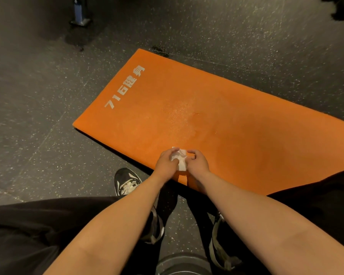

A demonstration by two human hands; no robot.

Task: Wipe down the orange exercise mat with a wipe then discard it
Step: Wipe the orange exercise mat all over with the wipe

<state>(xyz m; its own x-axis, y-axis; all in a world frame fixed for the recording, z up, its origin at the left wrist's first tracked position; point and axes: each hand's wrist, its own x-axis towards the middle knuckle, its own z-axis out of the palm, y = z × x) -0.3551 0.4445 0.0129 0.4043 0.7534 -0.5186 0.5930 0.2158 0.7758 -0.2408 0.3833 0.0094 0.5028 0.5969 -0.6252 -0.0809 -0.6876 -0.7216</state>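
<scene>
Down on the speckled dark floor (38, 116) lies the orange mat (216, 120), white lettering (125, 86) near its left end, and over its near edge the left hand (165, 165) and right hand (199, 163) meet, fingers of both curled round a crumpled white wipe (180, 159) between them.

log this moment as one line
left hand: holds wipe | right hand: holds wipe | wipe: crumpled, over mat near edge | mat: flat, shiny patch mid
</scene>
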